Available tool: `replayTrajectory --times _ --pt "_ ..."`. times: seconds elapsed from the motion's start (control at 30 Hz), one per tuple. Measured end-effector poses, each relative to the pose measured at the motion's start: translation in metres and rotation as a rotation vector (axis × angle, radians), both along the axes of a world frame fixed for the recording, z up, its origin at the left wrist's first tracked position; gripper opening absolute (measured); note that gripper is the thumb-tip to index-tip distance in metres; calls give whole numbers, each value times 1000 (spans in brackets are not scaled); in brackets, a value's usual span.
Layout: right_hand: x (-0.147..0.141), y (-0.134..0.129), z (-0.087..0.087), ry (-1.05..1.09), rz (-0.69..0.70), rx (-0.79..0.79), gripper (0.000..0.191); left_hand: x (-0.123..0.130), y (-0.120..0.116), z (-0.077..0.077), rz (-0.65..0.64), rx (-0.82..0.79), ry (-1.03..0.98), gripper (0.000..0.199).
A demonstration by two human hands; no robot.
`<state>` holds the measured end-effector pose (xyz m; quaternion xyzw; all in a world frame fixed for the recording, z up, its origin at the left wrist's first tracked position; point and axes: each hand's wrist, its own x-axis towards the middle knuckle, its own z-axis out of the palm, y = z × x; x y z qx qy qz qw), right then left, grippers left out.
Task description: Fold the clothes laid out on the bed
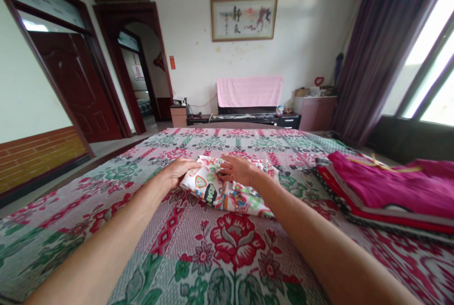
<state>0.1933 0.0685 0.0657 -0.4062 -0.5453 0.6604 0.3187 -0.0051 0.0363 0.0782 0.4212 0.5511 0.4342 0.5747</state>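
A white garment with colourful cartoon prints [227, 196], folded into a flat bundle, lies on the flowered bedspread [234, 243] in front of me. My left hand [180, 171] grips the bundle's left edge, fingers on top and the thumb out of sight. On the upper middle of the garment rests my right hand [239, 170], its fingers spread and pointing left across the cloth. The garment's right end is partly hidden behind my right wrist and forearm.
At the right of the bed sits a stack of folded clothes [386, 187], magenta on top. Beyond the bed, a low black cabinet [289, 120] carries a screen under a pink cloth [250, 91]. A purple curtain [376, 54] hangs by the window; doorways stand at left.
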Motion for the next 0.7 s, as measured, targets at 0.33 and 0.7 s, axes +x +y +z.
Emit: replayTrajectory --times 0.33,0.7 --pt "11 6 7 9 35 25 48 55 -20 2 -294 200 -45 40" --pt "30 12 12 -79 -212 71 28 46 -7 -20 -50 469 428 35"
